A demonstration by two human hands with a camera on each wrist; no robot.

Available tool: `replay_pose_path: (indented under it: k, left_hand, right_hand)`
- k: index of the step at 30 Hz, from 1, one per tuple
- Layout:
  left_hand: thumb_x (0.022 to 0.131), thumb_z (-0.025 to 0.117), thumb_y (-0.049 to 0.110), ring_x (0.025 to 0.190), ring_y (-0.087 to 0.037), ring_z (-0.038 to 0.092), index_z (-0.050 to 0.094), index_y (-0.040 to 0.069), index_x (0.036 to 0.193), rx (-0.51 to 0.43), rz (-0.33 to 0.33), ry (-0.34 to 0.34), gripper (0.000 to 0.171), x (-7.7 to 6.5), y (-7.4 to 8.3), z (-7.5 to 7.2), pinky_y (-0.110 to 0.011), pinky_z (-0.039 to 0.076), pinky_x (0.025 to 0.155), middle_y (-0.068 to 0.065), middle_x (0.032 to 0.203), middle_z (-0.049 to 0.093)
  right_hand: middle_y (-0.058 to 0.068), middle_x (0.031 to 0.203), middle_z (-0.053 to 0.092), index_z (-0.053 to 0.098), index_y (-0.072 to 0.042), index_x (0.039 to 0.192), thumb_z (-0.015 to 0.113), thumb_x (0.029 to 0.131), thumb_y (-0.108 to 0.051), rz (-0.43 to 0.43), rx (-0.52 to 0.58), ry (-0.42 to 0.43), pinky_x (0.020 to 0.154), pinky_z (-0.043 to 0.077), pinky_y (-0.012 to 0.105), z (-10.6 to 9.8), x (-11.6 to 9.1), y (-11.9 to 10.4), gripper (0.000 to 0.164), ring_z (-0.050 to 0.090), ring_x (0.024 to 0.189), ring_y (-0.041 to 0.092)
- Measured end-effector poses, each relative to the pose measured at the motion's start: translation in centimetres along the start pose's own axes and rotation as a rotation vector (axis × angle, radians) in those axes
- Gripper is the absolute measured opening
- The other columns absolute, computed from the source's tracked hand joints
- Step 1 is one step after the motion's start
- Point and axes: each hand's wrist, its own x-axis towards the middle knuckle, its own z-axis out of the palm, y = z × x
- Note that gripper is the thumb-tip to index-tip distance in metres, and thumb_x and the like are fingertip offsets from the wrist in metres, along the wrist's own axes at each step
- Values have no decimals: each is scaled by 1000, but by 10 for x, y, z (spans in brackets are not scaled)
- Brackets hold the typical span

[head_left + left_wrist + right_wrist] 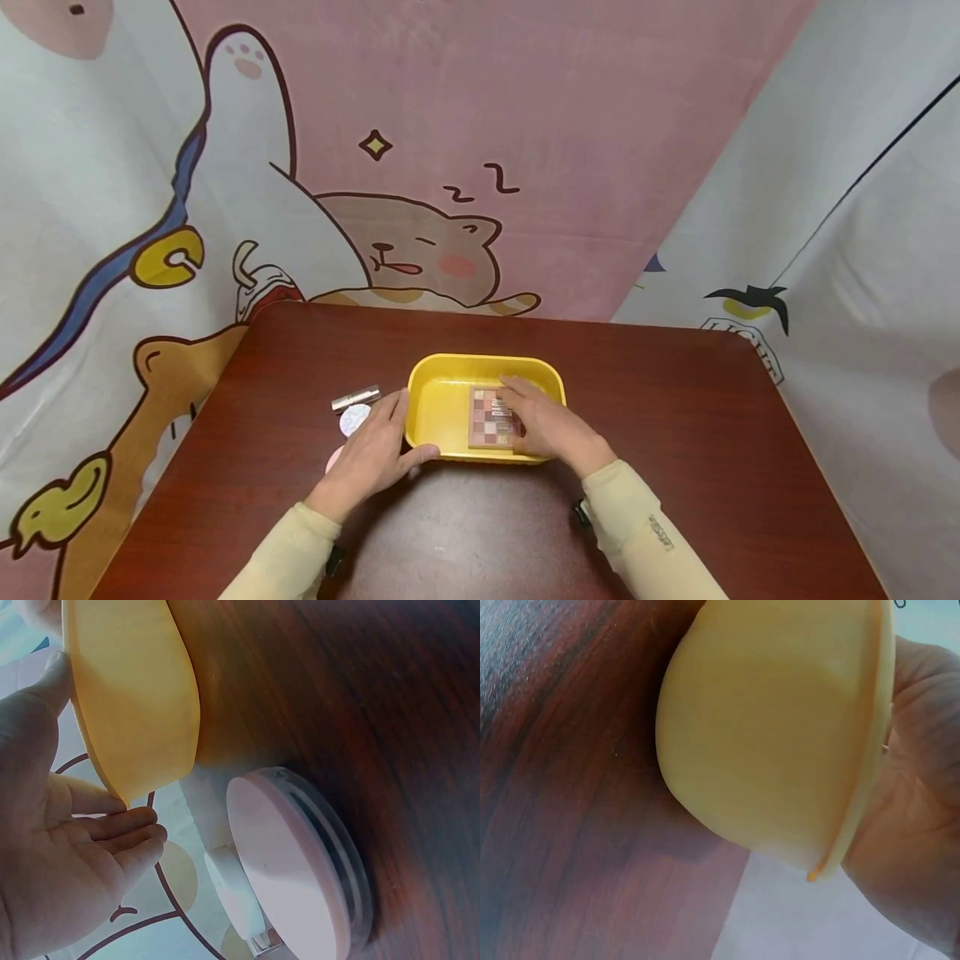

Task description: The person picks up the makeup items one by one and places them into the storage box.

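A yellow plastic tray (442, 364) stands on the table. Inside its right half, an eyeshadow palette (486, 417) with a checkered cover lies face up. My right hand (551, 421) reaches over the tray's right side and grips the palette, fingertips by its far edge and thumb by its near edge. In the right wrist view the tray wall hides the palette and those fingertips. My left hand (372, 446) rests against the tray's left rim with fairly straight fingers, thumb at the near left corner. The left wrist view shows that hand's fingers (120, 829) touching the rim.
Left of the tray lie a silver tube (356, 398), a round whitish item (354, 419) and a pink-lidded round case (281, 862), partly behind my left hand. The brown table (675, 433) meets a cartoon-printed cloth (562, 167) at its back.
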Motion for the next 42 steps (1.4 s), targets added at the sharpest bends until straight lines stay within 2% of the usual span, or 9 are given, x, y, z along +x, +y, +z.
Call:
replay_pose_path:
  k: [6, 11, 18, 28, 37, 42]
  left_hand:
    - [85, 78, 59, 141, -36, 46, 38, -4, 154, 6, 15, 11, 102, 0, -1, 0, -49, 42, 115, -24, 151, 46]
    - [86, 78, 57, 141, -36, 46, 38, -5, 154, 9, 27, 15, 100, 1, -1, 0, -48, 41, 116, -25, 150, 46]
    - [87, 76, 58, 141, -37, 46, 35, -6, 155, 11, 16, -7, 102, 2, -1, -1, -48, 41, 116, -25, 151, 45]
    - [88, 75, 59, 143, -38, 44, 33, -7, 156, 15, 3, -23, 104, 2, 0, -1, -48, 39, 117, -27, 153, 43]
    - [88, 75, 59, 144, -38, 43, 34, -7, 156, 20, -7, -28, 103, 1, 0, -1, -49, 39, 117, -28, 154, 43]
    - [88, 75, 59, 144, -38, 43, 34, -7, 156, 15, -10, -26, 104, 1, 1, -1, -49, 39, 117, -28, 154, 43]
  right_hand:
    - [10, 164, 37, 56, -9, 148, 83, 86, -16, 11, 23, 76, 117, 40, 47, -6, -7, 0, 68, 36, 150, 30]
    - [11, 162, 41, 55, -4, 148, 79, 86, -14, 6, 10, 189, 115, 41, 49, -9, -13, 6, 66, 36, 151, 30]
    - [14, 160, 44, 56, -1, 146, 77, 88, -12, 3, 27, 297, 109, 48, 51, -11, -21, 11, 62, 46, 144, 32]
    - [13, 160, 43, 52, -3, 150, 74, 91, -14, 71, 55, 322, 115, 40, 54, -11, -33, 12, 64, 43, 146, 34]
    - [15, 158, 45, 49, -2, 151, 74, 91, -15, 102, 64, 360, 112, 44, 54, -5, -45, 17, 67, 47, 142, 35]
    - [17, 153, 48, 50, 0, 149, 78, 88, -16, 113, 85, 406, 108, 47, 55, -1, -51, 20, 69, 54, 134, 37]
